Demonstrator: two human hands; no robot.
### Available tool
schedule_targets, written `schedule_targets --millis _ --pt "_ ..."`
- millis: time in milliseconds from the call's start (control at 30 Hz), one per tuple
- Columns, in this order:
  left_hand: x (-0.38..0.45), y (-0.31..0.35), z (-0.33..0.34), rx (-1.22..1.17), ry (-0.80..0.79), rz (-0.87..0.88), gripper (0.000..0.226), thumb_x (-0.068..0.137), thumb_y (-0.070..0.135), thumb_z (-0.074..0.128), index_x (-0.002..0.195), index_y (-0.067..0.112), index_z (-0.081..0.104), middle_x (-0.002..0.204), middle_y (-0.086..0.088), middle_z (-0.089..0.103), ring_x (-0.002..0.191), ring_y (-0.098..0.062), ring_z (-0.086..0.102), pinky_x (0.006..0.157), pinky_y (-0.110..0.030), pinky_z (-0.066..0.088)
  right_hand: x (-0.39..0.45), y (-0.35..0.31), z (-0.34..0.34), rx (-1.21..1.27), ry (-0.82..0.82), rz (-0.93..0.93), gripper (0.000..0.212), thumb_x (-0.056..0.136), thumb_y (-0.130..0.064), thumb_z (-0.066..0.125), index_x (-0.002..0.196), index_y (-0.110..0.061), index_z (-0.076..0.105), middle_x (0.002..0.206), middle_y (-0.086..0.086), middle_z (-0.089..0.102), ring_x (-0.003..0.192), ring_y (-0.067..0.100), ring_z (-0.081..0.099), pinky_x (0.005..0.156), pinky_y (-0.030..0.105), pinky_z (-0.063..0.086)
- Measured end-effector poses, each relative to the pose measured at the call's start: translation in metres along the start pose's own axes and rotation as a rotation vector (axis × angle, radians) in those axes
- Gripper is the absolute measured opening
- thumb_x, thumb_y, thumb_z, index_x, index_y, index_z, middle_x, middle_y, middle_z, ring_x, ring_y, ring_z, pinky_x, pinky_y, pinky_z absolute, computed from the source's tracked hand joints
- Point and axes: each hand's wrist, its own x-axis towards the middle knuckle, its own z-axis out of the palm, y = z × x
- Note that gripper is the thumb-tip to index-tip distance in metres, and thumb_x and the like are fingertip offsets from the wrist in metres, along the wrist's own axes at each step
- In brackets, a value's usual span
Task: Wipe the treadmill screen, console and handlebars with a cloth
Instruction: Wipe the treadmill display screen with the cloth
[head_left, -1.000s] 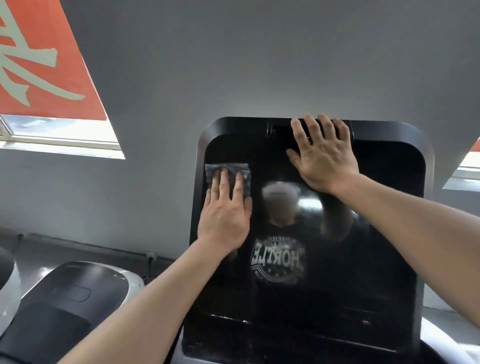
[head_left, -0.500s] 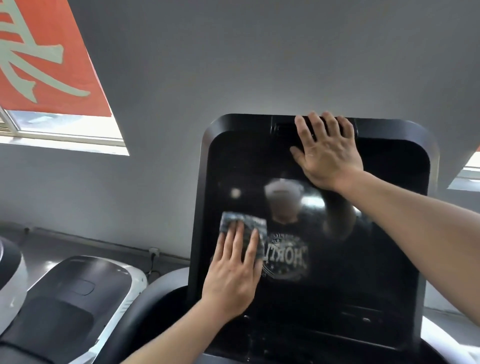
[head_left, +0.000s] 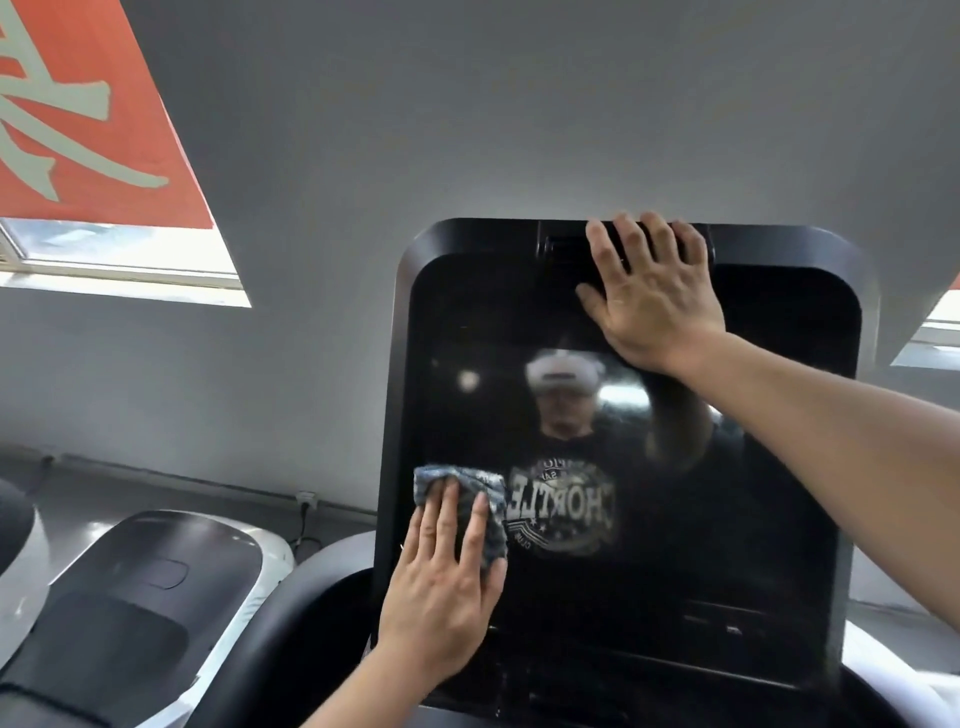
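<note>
The treadmill's tall black screen (head_left: 727, 493) fills the middle of the head view and mirrors a person. My left hand (head_left: 441, 597) presses a dark grey cloth (head_left: 483, 488) flat against the screen's lower left part, fingers straight. My right hand (head_left: 649, 296) lies flat on the top of the screen, its fingertips over the upper frame (head_left: 467, 234) at a small recess. A dark curved handlebar (head_left: 291, 623) shows below left of the screen.
Another treadmill's black and white console (head_left: 145, 587) stands to the left. A grey wall is behind, with an orange banner (head_left: 78, 130) and a bright window (head_left: 130, 260) at upper left. A wall socket (head_left: 306, 499) sits low behind.
My left hand has slid the cloth down the left side of the screen, from near the top to the lower part. My right hand has stayed at the top edge.
</note>
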Motion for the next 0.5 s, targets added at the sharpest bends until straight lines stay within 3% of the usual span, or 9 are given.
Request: schedule_targets --millis 167,233,333,400,500 --pt "0.063 0.009 -0.025 -0.112 -0.003 -0.232 0.08 0.104 0.068 0.01 0.167 0.021 -0.007 0.17 -0.011 -0.023 0.159 -0.024 -0.024 0.131 -0.045 -0.004 0.0 -0.001 0.0 0.003 0.0 -0.005 0.071 0.105 -0.061 0.032 0.161 -0.02 0.018 0.162 0.015 0.029 0.148 0.042 0.026 0.121 0.059 0.02" --pt "0.051 0.028 -0.02 -0.103 0.017 -0.176 0.084 0.105 0.067 0.019 0.168 0.015 -0.001 0.172 -0.018 -0.015 0.16 -0.031 -0.018 0.129 -0.048 -0.003 -0.001 -0.001 0.0 0.002 0.001 -0.007 0.071 0.105 -0.061 0.032 0.161 -0.02 0.018 0.162 0.015 0.029 0.148 0.042 0.026 0.121 0.059 0.02" --pt "0.001 0.043 -0.001 -0.006 -0.016 0.086 0.087 0.104 0.066 0.038 0.166 0.009 0.019 0.173 -0.025 0.004 0.161 -0.039 0.004 0.124 -0.055 0.015 -0.001 -0.001 -0.001 -0.004 0.0 -0.005 0.072 0.105 -0.061 0.033 0.161 -0.019 0.019 0.162 0.015 0.029 0.149 0.042 0.027 0.121 0.059 0.021" --pt "-0.007 0.025 0.001 0.063 -0.019 0.184 0.086 0.102 0.067 0.043 0.164 0.01 0.027 0.172 -0.025 0.007 0.161 -0.037 0.01 0.122 -0.052 0.022 -0.001 -0.002 -0.002 -0.007 -0.002 -0.001 0.072 0.104 -0.061 0.033 0.161 -0.019 0.019 0.162 0.015 0.03 0.148 0.042 0.027 0.121 0.059 0.021" --pt "0.022 -0.003 -0.012 0.115 0.016 0.035 0.087 0.104 0.068 0.036 0.166 0.008 0.02 0.173 -0.024 0.004 0.162 -0.036 0.004 0.126 -0.05 0.015 0.0 -0.002 -0.002 -0.014 -0.009 0.002 0.072 0.104 -0.061 0.033 0.161 -0.02 0.019 0.161 0.015 0.031 0.148 0.042 0.028 0.121 0.058 0.021"
